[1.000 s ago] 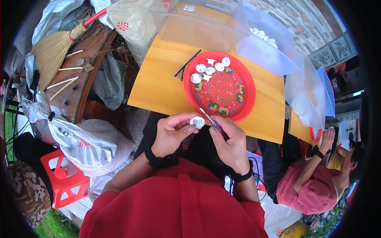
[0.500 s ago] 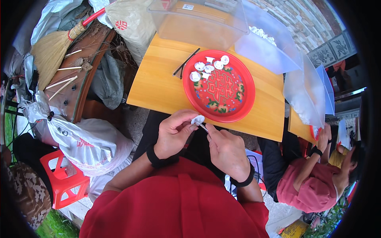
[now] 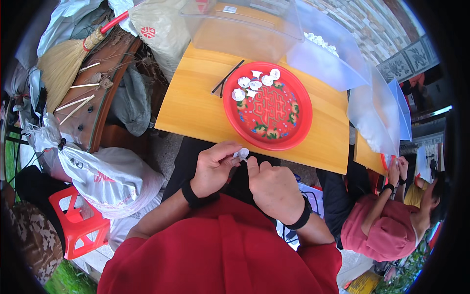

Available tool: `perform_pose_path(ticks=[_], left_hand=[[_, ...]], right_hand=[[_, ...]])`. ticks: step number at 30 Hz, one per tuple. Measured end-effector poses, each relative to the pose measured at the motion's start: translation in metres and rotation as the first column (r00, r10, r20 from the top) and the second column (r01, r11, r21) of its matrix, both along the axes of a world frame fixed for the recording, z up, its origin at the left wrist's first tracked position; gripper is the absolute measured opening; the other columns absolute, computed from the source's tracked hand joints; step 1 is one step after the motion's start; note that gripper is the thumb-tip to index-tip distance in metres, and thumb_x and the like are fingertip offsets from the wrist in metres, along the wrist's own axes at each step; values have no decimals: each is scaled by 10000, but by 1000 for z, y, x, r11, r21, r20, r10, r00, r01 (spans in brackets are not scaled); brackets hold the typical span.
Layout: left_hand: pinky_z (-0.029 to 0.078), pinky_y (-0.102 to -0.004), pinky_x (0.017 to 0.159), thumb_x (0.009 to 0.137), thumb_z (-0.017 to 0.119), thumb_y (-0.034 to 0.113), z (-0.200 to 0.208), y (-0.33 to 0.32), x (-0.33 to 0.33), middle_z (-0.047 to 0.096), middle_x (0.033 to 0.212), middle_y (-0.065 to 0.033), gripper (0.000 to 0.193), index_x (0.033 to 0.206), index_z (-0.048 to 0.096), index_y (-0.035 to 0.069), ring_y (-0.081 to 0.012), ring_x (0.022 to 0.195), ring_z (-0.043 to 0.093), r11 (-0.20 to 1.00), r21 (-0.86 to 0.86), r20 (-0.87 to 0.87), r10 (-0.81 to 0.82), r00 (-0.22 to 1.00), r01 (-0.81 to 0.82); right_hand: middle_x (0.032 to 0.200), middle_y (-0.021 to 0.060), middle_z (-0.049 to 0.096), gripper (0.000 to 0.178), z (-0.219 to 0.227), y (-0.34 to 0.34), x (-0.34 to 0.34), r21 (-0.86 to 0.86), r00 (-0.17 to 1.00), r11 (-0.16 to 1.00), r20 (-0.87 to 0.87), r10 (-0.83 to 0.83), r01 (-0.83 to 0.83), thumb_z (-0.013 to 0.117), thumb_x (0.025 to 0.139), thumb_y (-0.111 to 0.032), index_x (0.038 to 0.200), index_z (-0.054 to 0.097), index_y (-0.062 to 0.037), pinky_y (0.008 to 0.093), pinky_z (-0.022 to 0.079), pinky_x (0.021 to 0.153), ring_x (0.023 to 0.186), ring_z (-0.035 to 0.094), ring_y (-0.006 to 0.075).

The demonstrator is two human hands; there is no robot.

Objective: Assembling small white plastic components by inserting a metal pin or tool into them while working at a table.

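Just off the table's near edge, my left hand pinches a small white cup-shaped plastic part between thumb and fingertips. My right hand is closed on a slim metal tool, its tip against the white part; the fist covers most of the tool, so its kind does not show. Beyond both hands lies a round red tray with a printed floral pattern. Several similar white parts rest in the tray's far left portion. Two thin dark sticks lie left of the tray.
Clear plastic bins stand along the wooden table's far side; one holds white parts. A straw broom, white sacks and a red stool are at left. Another person works at right.
My right hand has turned over and come closer to the left, hiding more of the metal tool. The white part has tilted slightly in my left fingers.
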State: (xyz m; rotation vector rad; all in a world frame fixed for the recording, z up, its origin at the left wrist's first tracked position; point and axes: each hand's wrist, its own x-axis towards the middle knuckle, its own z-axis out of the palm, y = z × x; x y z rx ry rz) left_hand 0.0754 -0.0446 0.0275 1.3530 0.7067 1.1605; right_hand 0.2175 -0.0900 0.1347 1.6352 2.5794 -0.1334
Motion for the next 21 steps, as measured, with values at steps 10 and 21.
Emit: perform_pose_path(ticks=[10,21], left_hand=[[507,-257,740,836,549,-58,9,13,-4,617,977,-105,267,1102,549,-44,-137,842,602,969,-223,232,-51,971,104],[509,-294,806,839,540,-69,21,11,-2,601,1052,-128,317,1155,523,-39,-171,911,603,956,-208,260,-149,954,207]], right_hand=[[642,139,558,213,-16,5,17,83,677,907,-695,-244,412,648,716,-18,910,571,23,346,437,487,554,572,297],[576,68,533,107,-30,32,6,-350,275,856,-841,-466,381,627,760,-43,737,553,31,265,401,484,526,485,79]])
